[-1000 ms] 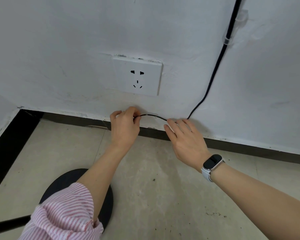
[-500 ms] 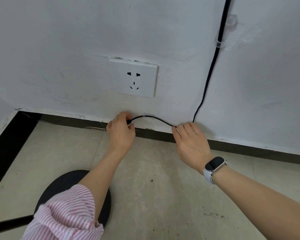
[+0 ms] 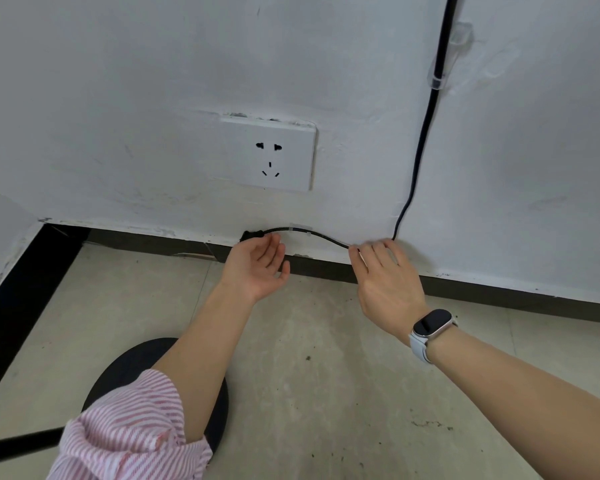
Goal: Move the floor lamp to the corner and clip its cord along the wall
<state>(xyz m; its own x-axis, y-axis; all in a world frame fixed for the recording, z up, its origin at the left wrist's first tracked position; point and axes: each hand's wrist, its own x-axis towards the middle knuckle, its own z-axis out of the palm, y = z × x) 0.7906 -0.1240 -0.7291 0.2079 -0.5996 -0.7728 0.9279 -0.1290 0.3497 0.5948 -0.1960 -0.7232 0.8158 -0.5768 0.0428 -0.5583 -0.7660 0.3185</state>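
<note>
A black lamp cord (image 3: 426,129) runs down the white wall through a clear clip (image 3: 442,69). It bends at the skirting and runs left under a small clear clip (image 3: 300,228) to a black plug end (image 3: 250,234). My left hand (image 3: 257,268) is open, palm turned up, with its fingertips just below the plug end. My right hand (image 3: 385,282) lies over the cord at the bend, fingers stretched against the wall and thumb hidden. The lamp's round black base (image 3: 125,368) stands on the floor at lower left, partly hidden by my sleeve.
A white wall socket (image 3: 267,154) sits above the cord with nothing plugged in. The lamp's black pole (image 3: 14,445) crosses the bottom left corner. A dark skirting (image 3: 499,296) lines the wall, and the room corner (image 3: 45,223) is at left. The floor is beige tile.
My left hand has let go of the plug end and opened, palm up. The cord's end now sits along the wall under the small clip. My right hand stays on the cord.
</note>
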